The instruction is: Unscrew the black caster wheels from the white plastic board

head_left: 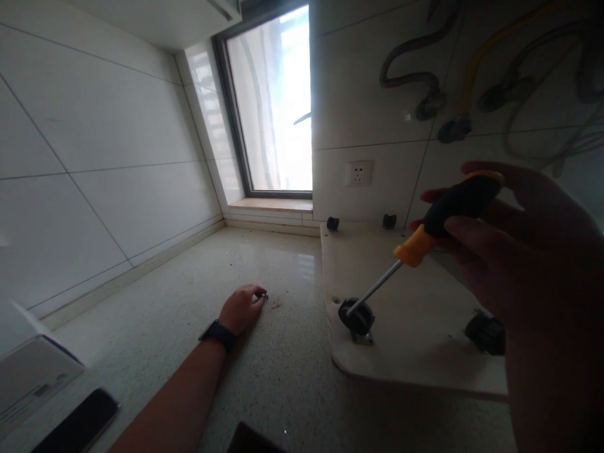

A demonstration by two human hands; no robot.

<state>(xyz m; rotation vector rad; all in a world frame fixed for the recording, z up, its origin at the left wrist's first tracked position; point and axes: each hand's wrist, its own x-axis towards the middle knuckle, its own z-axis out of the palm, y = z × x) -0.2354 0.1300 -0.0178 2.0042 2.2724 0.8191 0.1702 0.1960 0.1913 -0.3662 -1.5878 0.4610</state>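
My right hand is raised close to the camera and grips a screwdriver with a black and orange handle. Its metal shaft slants down-left, and the tip sits at a black caster wheel on the near-left corner of a white board. My left hand, with a dark watch on the wrist, reaches out on the speckled countertop. Its fingertips pinch a tiny dark object, possibly a screw, next to a small reddish speck.
Three more black casters stand on the board's other corners. A wall socket and hoses hang on the tiled wall behind. A window is at the back. A white box and a dark phone lie at the near left.
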